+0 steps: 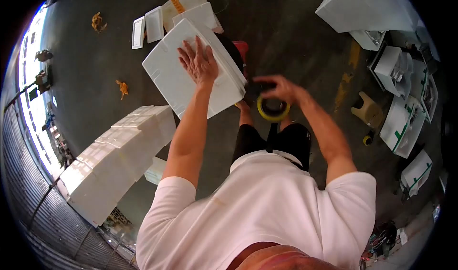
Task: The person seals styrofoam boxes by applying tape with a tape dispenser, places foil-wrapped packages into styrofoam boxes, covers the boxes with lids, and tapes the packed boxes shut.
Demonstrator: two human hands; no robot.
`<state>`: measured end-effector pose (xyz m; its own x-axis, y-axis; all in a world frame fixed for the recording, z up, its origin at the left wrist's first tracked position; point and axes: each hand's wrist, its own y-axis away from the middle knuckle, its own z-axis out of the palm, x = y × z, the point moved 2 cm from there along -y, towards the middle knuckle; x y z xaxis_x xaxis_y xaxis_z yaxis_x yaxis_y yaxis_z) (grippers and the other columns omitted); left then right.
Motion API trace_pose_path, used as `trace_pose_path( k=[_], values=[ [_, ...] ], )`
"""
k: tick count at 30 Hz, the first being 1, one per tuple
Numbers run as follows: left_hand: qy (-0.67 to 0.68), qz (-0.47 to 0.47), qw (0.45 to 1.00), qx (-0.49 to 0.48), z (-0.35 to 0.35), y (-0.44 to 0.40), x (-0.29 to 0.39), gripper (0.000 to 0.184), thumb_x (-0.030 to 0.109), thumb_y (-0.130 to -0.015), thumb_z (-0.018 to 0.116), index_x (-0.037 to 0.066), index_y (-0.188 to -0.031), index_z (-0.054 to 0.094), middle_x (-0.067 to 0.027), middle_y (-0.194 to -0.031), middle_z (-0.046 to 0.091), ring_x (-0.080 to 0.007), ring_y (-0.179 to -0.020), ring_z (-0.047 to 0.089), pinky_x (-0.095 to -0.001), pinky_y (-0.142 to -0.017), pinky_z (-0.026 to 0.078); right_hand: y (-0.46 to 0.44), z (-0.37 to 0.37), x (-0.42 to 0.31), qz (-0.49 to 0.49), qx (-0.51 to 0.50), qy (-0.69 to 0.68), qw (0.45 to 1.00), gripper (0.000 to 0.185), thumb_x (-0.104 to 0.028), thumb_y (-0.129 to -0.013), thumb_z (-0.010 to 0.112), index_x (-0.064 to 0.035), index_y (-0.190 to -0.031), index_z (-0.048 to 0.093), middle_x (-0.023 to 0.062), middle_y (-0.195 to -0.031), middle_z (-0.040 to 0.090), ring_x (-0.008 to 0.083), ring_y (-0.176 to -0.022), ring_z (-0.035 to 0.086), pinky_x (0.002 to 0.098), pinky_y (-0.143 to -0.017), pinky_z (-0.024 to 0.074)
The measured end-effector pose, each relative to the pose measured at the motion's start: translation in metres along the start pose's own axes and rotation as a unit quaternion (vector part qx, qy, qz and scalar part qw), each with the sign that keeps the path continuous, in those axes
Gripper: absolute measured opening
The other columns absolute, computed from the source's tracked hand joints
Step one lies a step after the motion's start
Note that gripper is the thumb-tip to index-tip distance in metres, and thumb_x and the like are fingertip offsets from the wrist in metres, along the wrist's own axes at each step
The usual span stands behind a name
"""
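Observation:
A white foam box (164,65) with its lid on stands tilted in view, in front of my legs. My left hand (199,67) lies flat on its top with the fingers spread. Near the box's right corner, my right hand (281,89) is curled at a yellow roll of tape (273,111) with a dark middle. Motion blurs those fingers, and a dark blurred shape beside them cannot be made out.
Stacked white foam boxes (119,148) stand at the left. Flat foam pieces (193,13) lie beyond the box. At the right are more foam boxes (403,122), a beige stool (367,109) and another tape roll (368,140). Orange scraps (122,89) lie on the floor.

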<state>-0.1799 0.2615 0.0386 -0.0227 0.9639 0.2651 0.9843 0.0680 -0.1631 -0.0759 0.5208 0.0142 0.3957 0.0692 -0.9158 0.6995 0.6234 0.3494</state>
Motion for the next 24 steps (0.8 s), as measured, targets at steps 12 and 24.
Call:
trace_pose_path(
  k=[12, 24],
  values=[
    [-0.052, 0.201, 0.973, -0.099, -0.014, 0.024, 0.005, 0.065, 0.048, -0.093, 0.054, 0.018, -0.148, 0.039, -0.0251, -0.155, 0.022, -0.0507, -0.142, 0.016, -0.0567, -0.115, 0.012, -0.102, -0.067, -0.038, -0.051, 0.162, -0.097, 0.981, 0.046, -0.011, -0.088, 0.066, -0.0047, -0.133, 0.056, 0.0068, -0.107, 0.069, 0.0112, -0.098, 0.063, 0.0253, -0.086, 0.0490],
    [-0.027, -0.043, 0.999, -0.012, 0.012, -0.032, 0.012, 0.066, 0.058, -0.093, 0.044, 0.023, -0.148, 0.038, -0.0213, -0.157, 0.021, -0.0450, -0.146, 0.008, -0.0526, -0.118, 0.006, -0.007, 0.044, 0.003, 0.018, 0.123, -0.023, 0.992, 0.054, -0.025, -0.082, 0.070, -0.0093, -0.133, 0.057, 0.0151, -0.118, 0.067, 0.0212, -0.107, 0.063, 0.0321, -0.093, 0.0482]
  ],
)
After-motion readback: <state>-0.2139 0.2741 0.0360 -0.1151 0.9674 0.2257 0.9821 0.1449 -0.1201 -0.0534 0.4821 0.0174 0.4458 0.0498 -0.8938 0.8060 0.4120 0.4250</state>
